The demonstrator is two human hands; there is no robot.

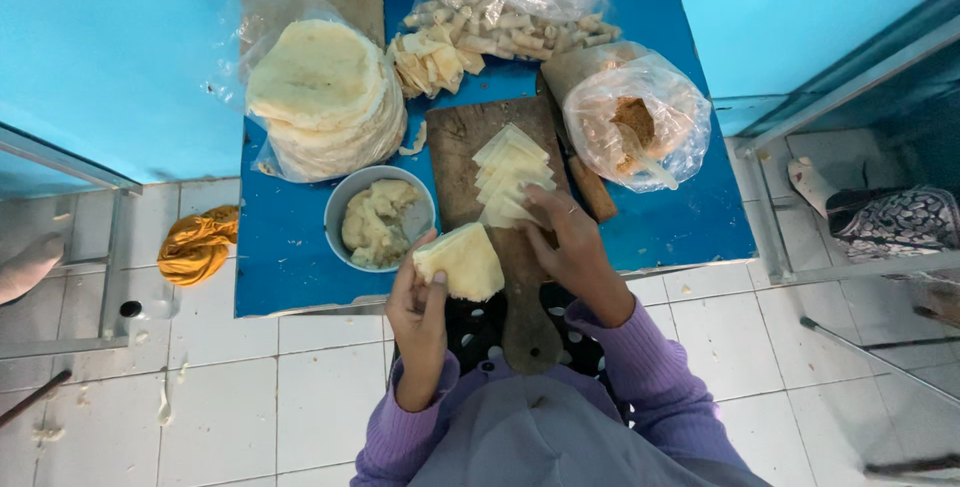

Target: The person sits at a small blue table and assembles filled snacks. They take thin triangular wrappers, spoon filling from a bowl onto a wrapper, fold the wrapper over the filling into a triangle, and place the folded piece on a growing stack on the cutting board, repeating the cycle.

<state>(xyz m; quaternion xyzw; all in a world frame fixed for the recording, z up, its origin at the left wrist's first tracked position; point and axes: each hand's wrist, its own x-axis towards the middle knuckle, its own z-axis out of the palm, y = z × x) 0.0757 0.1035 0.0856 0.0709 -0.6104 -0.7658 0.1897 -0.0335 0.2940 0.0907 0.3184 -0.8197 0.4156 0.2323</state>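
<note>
Two hands — left grasping a folded dough wrapper, right fingering stacked wrappers — clear bags behind.

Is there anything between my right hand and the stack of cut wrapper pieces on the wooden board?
Nothing visible. The right hand already rests its fingers on the near end of the stack of cut pieces on the wooden board. The left hand holds a folded wrapper beside it.

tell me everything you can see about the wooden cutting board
The wooden cutting board is dark brown and worn, with a rounded handle pointing toward the person. It lies on the blue table, its handle overhanging the edge. A fanned stack of pale wrapper pieces rests on it, where the right hand reaches. A grey bowl sits beside it.
</note>
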